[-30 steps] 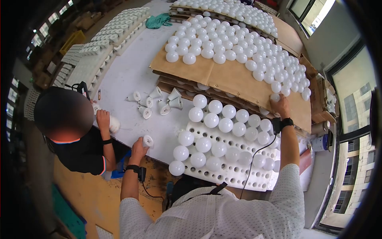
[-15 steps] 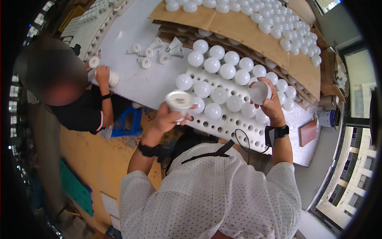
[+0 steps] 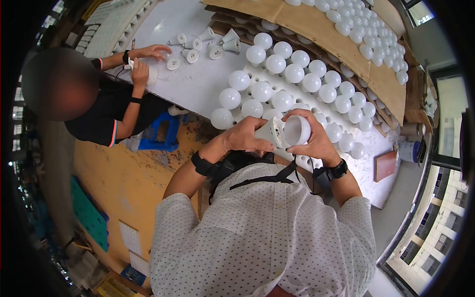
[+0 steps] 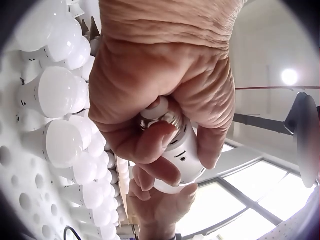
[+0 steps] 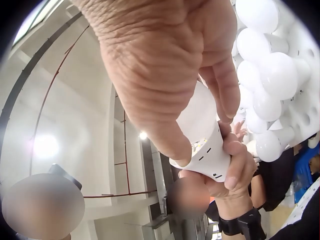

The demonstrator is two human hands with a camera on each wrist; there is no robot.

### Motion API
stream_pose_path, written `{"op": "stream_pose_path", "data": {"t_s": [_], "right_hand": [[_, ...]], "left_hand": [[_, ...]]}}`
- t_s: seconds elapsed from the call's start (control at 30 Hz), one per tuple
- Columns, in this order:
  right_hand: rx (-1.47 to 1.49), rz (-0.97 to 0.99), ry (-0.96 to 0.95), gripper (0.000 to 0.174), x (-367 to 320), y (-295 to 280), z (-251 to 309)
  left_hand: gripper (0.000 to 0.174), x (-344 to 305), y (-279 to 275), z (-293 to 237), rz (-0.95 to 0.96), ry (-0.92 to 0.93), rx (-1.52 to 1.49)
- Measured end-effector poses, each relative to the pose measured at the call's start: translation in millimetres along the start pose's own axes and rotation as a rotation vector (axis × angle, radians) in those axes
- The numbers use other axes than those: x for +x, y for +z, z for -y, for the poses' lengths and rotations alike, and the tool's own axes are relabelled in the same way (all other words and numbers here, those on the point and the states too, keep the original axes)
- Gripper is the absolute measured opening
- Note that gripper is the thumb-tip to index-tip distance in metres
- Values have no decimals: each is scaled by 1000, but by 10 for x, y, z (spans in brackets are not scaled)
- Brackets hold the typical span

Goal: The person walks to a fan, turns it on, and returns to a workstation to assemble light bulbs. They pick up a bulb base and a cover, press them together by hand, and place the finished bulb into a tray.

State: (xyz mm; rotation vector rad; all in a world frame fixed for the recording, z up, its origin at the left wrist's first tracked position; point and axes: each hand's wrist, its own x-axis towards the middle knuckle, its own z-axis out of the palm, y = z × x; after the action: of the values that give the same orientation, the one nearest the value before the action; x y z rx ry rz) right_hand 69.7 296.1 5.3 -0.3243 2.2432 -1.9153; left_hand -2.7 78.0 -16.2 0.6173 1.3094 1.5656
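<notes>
While left hand [image 3: 243, 134] grips base [image 3: 268, 133], right hand [image 3: 319, 142] holds dome [image 3: 298, 130].

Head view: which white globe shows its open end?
The globe in the right hand: its hollow rim is visible, whereas those on the white tray and brown cardboard show only rounded surfaces.

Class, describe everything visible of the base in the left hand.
The base is white and plastic-looking, flaring from a metal screw end to a wide face bearing small parts. Dark slots mark its side. The left hand grips it sideways in mid-air, its face turned towards the dome in the right hand; whether they touch is unclear.
</notes>
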Motion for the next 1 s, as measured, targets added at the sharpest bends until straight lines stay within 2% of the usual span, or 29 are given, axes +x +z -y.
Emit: {"op": "stream_pose_path", "data": {"t_s": [0.23,0.3,0.37,0.5,0.73,0.8,0.9,1.0], "right_hand": [[-132,66,-50,72,55,46,55],[-296,109,-92,74,82,62,85],[-350,121,-108,75,96,74,103],[-521,188,-147,78,128,120,149],[-484,217,-3,73,135,191,155],[-465,86,-281,76,149,238,80],[-412,67,-354,75,130,269,91],[-376,84,-329,70,59,291,57]], "left_hand": [[41,-66,9,-83,-21,-78,63],[40,-59,-2,-57,-27,-85,78],[37,-37,-26,47,-26,-37,105],[36,-54,-17,-27,-34,-71,189],[40,-35,-2,-43,-16,-103,257],[41,-22,25,-54,-21,-115,256],[47,-15,66,-62,-30,-93,257],[51,-11,118,-87,-20,-61,227]]}}
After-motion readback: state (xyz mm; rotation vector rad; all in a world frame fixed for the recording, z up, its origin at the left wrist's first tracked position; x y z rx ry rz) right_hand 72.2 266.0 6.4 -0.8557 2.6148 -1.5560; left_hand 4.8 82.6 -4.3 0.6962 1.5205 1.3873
